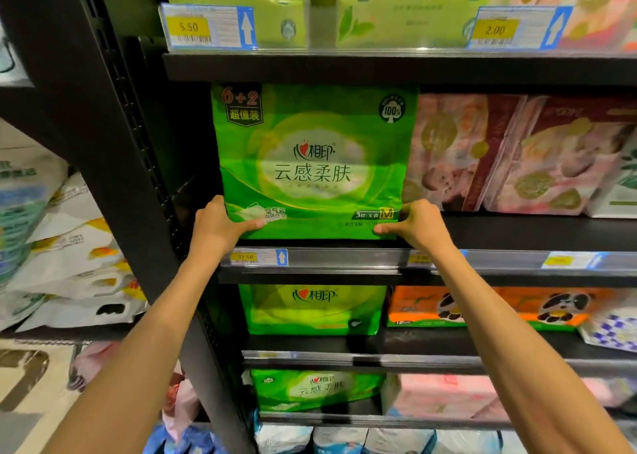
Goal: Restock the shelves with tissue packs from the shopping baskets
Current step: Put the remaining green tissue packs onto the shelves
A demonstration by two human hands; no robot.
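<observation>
While both arms reach up from below, the person's 2 hands hold a big green tissue pack [312, 160] by its bottom corners at the left end of the middle shelf [517, 233]. The left hand [220, 226] clasps the lower left corner: its thumb lies flat across the front face, and the other fingers go round the side out of sight. The right hand [417, 227] has the lower right corner the same way, thumb pointing inward on the front, knuckles bent round the edge.

The pack stands upright and faces out, printed "6+2" at its top left and "100%" at its top right. Its bottom edge sits at the front lip of the shelf, and its top comes up to the underside of the board above. Whether its full weight is on the shelf I cannot tell.

Just to its right, touching or nearly so, stand pink tissue packs [458, 153]. Left of it is a dark gap and then the black upright post [113, 143] of the rack. A price tag [258, 257] reading 17.50 is clipped to the shelf edge, just under the left hand.

1 shelf up are pale green packs [234, 5] behind the 5.50 label [206, 26] and the 2.00 label [513, 27]. 1 shelf down sits a lower green pack [312, 310] of the same brand beside orange panda packs [482, 307], and below that a 3rd green pack [317, 390]. Off to the left, past the post, white bags [69, 257] lie piled.
</observation>
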